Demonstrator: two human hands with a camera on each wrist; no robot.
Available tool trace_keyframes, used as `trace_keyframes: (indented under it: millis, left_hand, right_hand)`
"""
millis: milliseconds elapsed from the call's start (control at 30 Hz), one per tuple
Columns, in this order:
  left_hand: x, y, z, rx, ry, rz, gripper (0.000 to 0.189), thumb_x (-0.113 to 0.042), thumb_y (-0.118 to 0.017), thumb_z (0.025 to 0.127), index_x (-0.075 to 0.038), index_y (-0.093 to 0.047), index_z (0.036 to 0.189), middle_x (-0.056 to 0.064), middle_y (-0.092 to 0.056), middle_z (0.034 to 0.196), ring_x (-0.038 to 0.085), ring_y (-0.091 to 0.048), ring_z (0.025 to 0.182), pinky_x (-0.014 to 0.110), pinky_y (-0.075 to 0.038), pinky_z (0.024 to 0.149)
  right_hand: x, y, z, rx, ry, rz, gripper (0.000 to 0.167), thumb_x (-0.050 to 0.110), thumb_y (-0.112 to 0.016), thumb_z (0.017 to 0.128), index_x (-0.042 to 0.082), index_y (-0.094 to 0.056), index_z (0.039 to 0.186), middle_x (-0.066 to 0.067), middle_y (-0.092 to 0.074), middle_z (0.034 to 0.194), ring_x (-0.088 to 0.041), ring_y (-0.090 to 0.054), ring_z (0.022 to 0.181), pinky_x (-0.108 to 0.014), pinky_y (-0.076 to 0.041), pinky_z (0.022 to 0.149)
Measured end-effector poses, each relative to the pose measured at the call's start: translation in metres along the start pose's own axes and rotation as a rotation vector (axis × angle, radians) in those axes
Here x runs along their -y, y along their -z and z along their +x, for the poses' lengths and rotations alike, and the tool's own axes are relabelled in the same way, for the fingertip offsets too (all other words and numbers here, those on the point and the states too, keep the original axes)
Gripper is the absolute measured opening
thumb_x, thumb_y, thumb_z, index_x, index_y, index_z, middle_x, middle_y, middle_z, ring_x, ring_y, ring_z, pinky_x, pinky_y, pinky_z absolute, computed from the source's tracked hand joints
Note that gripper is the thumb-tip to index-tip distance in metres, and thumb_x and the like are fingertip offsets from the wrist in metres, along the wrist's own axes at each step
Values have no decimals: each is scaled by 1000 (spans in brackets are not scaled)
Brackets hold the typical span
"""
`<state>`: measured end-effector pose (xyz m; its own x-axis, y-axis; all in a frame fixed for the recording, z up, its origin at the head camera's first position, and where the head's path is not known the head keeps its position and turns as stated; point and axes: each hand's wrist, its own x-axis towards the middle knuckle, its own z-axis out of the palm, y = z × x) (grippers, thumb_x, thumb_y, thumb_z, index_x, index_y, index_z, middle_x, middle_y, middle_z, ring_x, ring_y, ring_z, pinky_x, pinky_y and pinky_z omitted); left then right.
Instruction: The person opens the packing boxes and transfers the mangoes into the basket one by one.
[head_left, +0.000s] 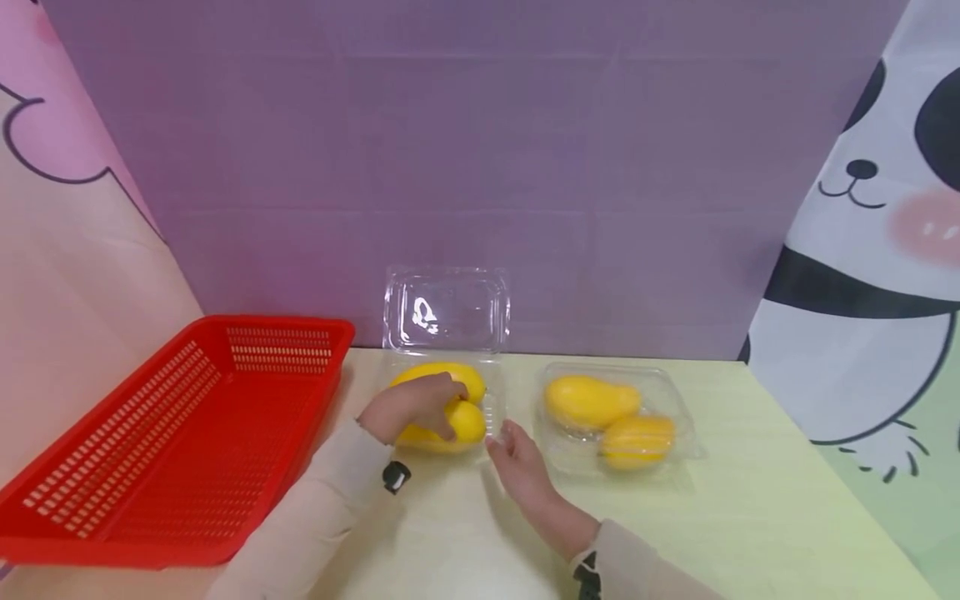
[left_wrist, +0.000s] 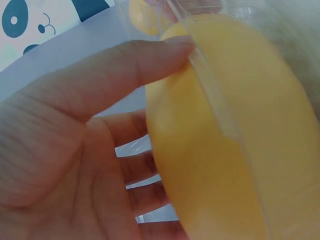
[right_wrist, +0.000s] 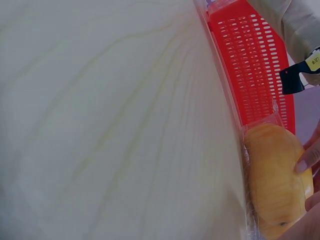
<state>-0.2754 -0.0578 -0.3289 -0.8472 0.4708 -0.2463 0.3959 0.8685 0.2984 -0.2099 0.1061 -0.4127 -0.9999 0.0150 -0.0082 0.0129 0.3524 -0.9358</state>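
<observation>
Near the middle of the table stands an open clear plastic clamshell box [head_left: 491,404], its lid [head_left: 450,312] raised at the back. Two yellow mango-like fruits lie in it, a far one [head_left: 474,379] and a near one [head_left: 468,423]. My left hand [head_left: 420,404] grips the near fruit [left_wrist: 200,145] from above, thumb on one side and fingers round the other. At the box's near right corner, the thumb and fingers of my right hand [head_left: 521,471] pinch the rim. The right wrist view shows the near fruit [right_wrist: 272,172] with the left thumb against it.
A large red plastic basket [head_left: 217,450] stands at the left, close to the left forearm. To the right sits another clear clamshell box [head_left: 675,387] with two yellow fruits [head_left: 592,402] inside. A purple cloth wall [head_left: 480,167] rises behind the table [head_left: 780,500].
</observation>
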Motion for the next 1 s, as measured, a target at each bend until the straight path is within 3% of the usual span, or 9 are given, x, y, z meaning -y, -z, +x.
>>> trace_keyframes:
  millis: [233,333,467,600,733,833,1000]
  left_hand:
    - [4,-1,1,21,5,-13,55,-18,-79,74,-21,-58,125,2,-52,110,21,-49,95,41,-44,92]
    - [3,-1,3,33,19,-15,56,-16,-79,73,-22,-58,125,2,-51,113,21,-49,96,42,-44,91]
    - [0,-2,6,46,67,-5,60,-15,-79,73,-24,-57,128,5,-48,132,23,-48,102,45,-43,96]
    - [-3,-4,8,61,107,-18,63,-16,-79,73,-24,-56,131,6,-38,147,24,-46,109,48,-39,101]
    - [-1,-2,10,56,71,13,61,-18,-80,71,-24,-58,127,3,-50,128,22,-48,100,43,-43,94]
    - [2,0,10,53,31,40,58,-18,-80,70,-23,-59,124,0,-50,110,20,-48,93,39,-44,88]
    - [3,3,8,59,15,51,57,-19,-79,72,-22,-58,125,0,-51,105,20,-49,91,38,-45,85]
  right_hand:
    - [2,-1,0,11,-7,-5,55,19,-51,96,-11,-33,138,-30,-40,138,-42,-40,128,-53,-35,104]
    - [1,-1,0,7,6,-14,53,19,-51,96,-11,-35,137,-30,-43,136,-40,-43,125,-53,-36,103]
    - [-1,-2,0,-3,34,-17,51,17,-51,96,-12,-37,135,-29,-49,130,-38,-48,118,-52,-39,100]
    - [-2,-2,-2,0,25,-8,52,17,-51,96,-12,-36,136,-31,-43,136,-42,-42,125,-53,-36,103]
    - [-2,-2,-2,-3,13,-2,53,18,-50,96,-12,-35,137,-31,-39,138,-43,-39,128,-54,-34,104]
    - [-1,-3,-1,-7,7,-2,53,18,-50,96,-12,-35,137,-31,-39,139,-43,-39,128,-54,-34,104]
    - [-2,-4,0,-31,19,-9,53,17,-51,95,-14,-36,135,-32,-42,136,-43,-41,127,-53,-34,104]
